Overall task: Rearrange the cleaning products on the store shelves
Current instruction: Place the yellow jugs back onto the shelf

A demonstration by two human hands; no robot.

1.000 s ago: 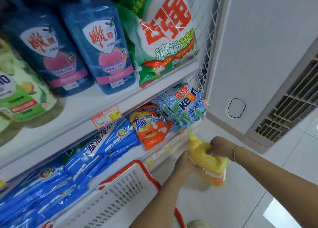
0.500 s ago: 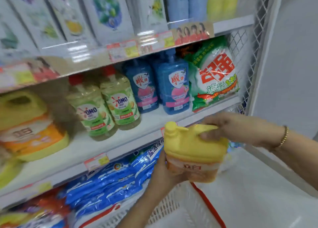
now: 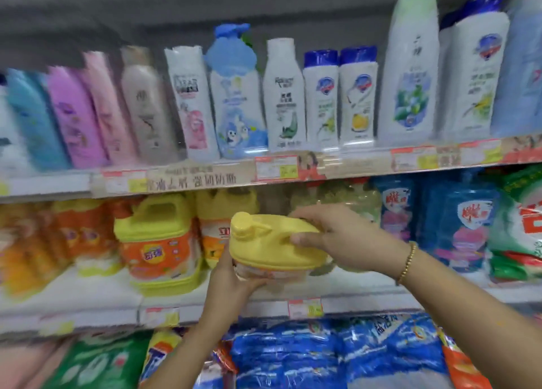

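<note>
The white middle shelf (image 3: 88, 294) runs across the frame's centre, with a row of orange-labelled yellow plastic jugs (image 3: 158, 242) standing centre-left. Just right of that row, in front of the shelf edge, is the yellow plastic handled jug (image 3: 264, 242), upright, cap toward frame left, handle running right. The right hand (image 3: 346, 239) grips the handle from the right, and the left hand (image 3: 231, 280) cups the base from below. The shelf lies straight behind the jug, so a forward push probably seats it.

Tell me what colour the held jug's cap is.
Yellow: cap of the jug; head view.
</note>
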